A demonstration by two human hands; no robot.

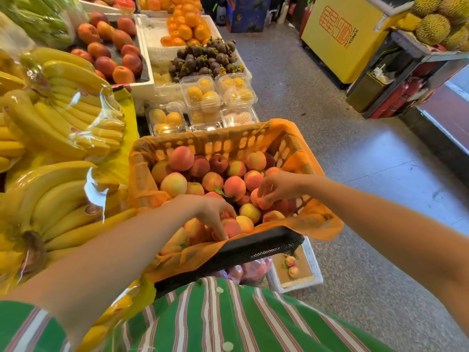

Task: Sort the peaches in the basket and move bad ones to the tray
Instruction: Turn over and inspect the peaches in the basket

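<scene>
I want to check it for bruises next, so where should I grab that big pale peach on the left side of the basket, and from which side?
Cup the pale peach around its upper half, coming straight down from above. It sits on top of the pile with its crown exposed, while other peaches crowd its sides and the basket wall is close on its left.

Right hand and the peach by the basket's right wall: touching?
Touching. The head view shows the right hand with its fingers curled round the peach, pinching it inside the basket.
</scene>
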